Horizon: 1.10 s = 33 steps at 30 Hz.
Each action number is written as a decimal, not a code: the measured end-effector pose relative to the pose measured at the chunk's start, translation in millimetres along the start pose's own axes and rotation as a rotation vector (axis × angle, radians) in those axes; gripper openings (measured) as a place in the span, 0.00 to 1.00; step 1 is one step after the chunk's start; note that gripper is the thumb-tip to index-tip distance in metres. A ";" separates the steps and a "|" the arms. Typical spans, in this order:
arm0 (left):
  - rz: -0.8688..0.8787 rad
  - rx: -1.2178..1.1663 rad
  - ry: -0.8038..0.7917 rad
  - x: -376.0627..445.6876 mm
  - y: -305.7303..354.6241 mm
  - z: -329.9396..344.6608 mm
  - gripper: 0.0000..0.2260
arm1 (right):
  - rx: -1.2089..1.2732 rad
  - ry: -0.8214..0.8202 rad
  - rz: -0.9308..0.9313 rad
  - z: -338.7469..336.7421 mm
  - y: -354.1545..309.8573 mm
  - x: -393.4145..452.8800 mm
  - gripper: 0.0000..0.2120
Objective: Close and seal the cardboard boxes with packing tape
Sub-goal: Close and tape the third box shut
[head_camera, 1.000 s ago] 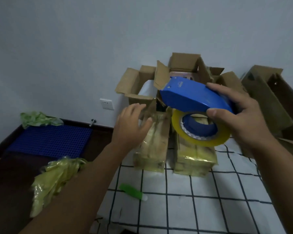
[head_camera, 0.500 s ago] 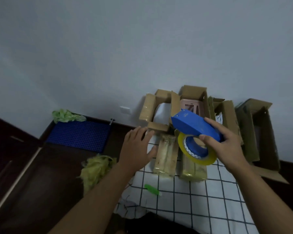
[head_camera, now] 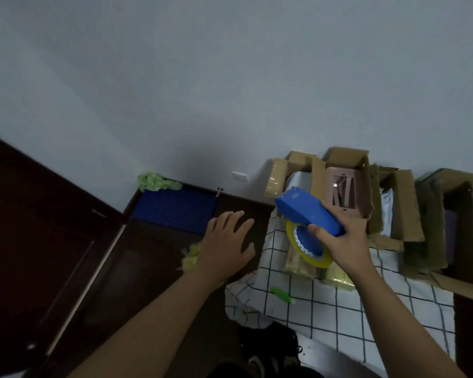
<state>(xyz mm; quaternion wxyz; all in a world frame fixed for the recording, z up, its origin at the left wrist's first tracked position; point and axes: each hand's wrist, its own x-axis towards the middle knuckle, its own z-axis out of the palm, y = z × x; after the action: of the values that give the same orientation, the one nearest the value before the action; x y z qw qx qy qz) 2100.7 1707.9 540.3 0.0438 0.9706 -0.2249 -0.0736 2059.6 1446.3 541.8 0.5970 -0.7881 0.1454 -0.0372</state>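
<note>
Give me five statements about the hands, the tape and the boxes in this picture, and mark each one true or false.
1. The right hand holds the blue tape dispenser. True.
2. The left hand grips a box flap. False: it is spread open over the dark floor and holds nothing.
3. The roll of tape in the dispenser is yellow. True.
4. The cardboard boxes by the wall are all taped shut. False: their flaps stand open.
5. The green object lies on the blue mat. False: it lies on the checked cloth.
</note>
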 end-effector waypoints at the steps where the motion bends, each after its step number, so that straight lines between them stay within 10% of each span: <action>1: -0.016 0.015 -0.004 -4.6 -5.4 -3.4 0.27 | -0.019 -0.016 -0.014 6.8 -0.3 1.0 0.27; 17: -0.054 -0.049 0.094 -47.1 -186.6 -22.6 0.27 | -0.196 -0.113 -0.169 182.6 -66.9 5.7 0.28; 25: -0.038 -0.085 0.031 -91.8 -354.3 -28.5 0.28 | -0.074 0.038 -0.024 344.6 -101.8 -25.2 0.26; 33: 0.188 -0.060 -0.011 -25.2 -354.3 -44.0 0.27 | -0.074 0.243 0.038 336.8 -102.0 -30.3 0.28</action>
<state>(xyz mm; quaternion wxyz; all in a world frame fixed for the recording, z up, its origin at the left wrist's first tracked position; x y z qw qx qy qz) 2237.9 2038.5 544.9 0.0783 0.9431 -0.3128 -0.0809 2127.8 1792.9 546.6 0.5459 -0.7965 0.2328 -0.1157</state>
